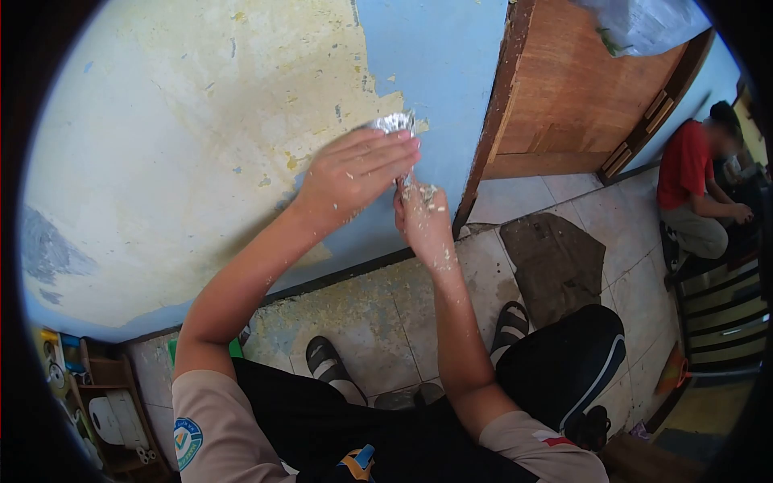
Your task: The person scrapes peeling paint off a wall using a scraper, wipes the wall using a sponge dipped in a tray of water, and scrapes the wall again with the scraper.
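Observation:
A scraper [394,123] with a shiny metal blade is against the wall [233,153], at the ragged border between bare yellowish plaster and blue paint. My right hand [427,217] is closed round its handle, below the blade. Over the blade lies my left hand [354,173], its fingers close together and pressed on the metal; its thumb is hidden. Pale paint flakes stick to both hands and to my right forearm. Part of the blade is covered by my left fingers.
Paint crumbs litter the tiled floor [362,306] along the wall. A dark cloth [555,262] lies near the wooden door [580,97]. A plastic bag [648,24] hangs at upper right. Another person [688,177] in red crouches at right. A small shelf [105,402] stands at lower left.

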Demonstrator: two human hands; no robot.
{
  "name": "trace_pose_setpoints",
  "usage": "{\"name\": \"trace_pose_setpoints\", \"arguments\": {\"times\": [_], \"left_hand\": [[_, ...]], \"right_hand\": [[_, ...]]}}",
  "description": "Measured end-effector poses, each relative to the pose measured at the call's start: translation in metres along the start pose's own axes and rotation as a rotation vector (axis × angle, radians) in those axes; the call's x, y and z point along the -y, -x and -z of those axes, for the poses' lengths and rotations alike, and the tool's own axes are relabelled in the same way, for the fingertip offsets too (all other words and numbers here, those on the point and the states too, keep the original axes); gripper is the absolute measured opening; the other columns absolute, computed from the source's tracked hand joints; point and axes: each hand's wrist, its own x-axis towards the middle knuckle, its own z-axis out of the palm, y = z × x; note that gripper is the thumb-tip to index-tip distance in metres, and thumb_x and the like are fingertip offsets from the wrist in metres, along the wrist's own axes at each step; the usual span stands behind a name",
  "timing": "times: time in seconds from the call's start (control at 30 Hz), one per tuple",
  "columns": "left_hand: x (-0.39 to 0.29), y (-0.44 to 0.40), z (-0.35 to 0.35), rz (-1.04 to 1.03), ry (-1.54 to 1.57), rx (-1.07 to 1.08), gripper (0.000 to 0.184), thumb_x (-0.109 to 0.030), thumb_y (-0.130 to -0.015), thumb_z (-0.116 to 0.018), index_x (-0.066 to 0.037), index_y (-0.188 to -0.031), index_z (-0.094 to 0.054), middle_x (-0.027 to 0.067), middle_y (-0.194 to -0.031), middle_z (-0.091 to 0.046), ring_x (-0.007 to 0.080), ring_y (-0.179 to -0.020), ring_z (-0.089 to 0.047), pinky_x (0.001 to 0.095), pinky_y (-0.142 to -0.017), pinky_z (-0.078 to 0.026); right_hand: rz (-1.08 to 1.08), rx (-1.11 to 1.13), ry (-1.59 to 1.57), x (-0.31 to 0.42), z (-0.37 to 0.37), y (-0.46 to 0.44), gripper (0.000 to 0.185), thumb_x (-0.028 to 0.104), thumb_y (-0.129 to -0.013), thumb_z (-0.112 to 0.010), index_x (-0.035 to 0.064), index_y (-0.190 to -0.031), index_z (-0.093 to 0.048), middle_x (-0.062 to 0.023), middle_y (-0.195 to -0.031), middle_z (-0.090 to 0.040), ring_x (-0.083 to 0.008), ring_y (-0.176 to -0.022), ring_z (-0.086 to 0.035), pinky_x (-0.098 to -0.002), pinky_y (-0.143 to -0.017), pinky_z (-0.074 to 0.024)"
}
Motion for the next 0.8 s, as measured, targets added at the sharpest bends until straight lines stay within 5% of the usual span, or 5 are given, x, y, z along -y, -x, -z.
{"name": "trace_pose_setpoints", "arguments": {"times": [0.47, 0.8], "left_hand": [[-0.003, 0.009, -0.012, 0.025, 0.101, 0.072, 0.041, -0.006, -0.079, -0.075, -0.009, -0.120, -0.075, 0.0040, -0.129, -0.073, 0.0205, -0.125, -0.066, 0.0377, -0.107, -0.051], [-0.009, 0.016, -0.009, 0.059, 0.160, 0.127, 0.045, -0.005, -0.078, -0.075, -0.009, -0.123, -0.074, 0.0042, -0.132, -0.071, 0.0213, -0.126, -0.065, 0.0404, -0.109, -0.050]], "right_hand": [[-0.090, -0.008, -0.003, -0.020, 0.006, 0.008, 0.051, 0.034, -0.108, -0.054, 0.0037, -0.067, -0.052, 0.0005, -0.057, -0.048, -0.0089, -0.053, -0.044, -0.0305, -0.048, -0.0341], [-0.162, 0.010, -0.017, -0.015, 0.001, 0.016, 0.057, 0.047, -0.109, -0.047, 0.0090, -0.066, -0.044, -0.0004, -0.050, -0.041, -0.0106, -0.039, -0.036, -0.0283, -0.037, -0.0255]]}}
